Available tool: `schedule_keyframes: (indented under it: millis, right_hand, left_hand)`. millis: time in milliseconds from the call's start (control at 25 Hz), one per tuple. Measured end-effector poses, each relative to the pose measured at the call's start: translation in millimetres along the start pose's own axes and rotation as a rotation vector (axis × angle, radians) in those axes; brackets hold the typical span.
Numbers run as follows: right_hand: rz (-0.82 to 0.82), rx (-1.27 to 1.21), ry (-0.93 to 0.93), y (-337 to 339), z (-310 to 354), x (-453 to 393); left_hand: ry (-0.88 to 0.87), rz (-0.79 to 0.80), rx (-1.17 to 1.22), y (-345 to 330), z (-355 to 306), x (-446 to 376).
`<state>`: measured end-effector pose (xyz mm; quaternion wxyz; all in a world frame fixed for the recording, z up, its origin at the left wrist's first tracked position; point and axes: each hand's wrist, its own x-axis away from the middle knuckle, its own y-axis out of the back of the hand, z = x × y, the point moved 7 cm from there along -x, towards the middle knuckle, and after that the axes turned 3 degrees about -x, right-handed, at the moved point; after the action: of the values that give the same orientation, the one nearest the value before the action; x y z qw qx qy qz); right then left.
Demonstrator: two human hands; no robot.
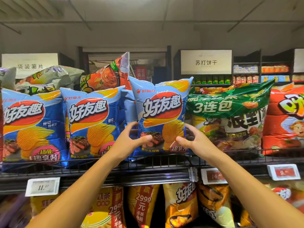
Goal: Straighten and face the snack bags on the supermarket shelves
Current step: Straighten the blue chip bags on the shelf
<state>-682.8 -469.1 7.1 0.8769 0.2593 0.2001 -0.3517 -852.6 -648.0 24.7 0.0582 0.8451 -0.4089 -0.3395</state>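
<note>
Head view shows both hands on one blue chip bag (162, 116) standing at the front of the upper wire shelf (148, 163). Left hand (131, 139) grips its lower left edge, thumb across the front and fingers curled behind; right hand (189, 139) grips the lower right edge the same way. This bag stands upright with its front facing out, so it looks nearly done, though it is not yet let go. Two matching blue bags (92, 122) to its left face out but lean a little. Behind them an orange bag (108, 74) sits tilted, and grey bags (49, 76) lie heaped; the green multipack (230, 111) just beside the right hand slumps sideways. Those likely remain to straighten. Price tags (42, 185) hang on the shelf edge, yellow bags (179, 206) fill the shelf below, and further aisles with a white sign (206, 62) lie beyond.
</note>
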Motion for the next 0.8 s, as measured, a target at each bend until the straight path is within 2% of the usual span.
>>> schedule_keyframes:
  millis: [320, 800]
  right_hand:
    - [0.063, 0.185, 0.011, -1, 1, 7]
    - [0.096, 0.334, 0.017, 1, -8, 8]
  left_hand:
    - [0.077, 0.074, -0.078, -2, 6, -1]
    - [0.089, 0.009, -0.186, -6, 14, 4]
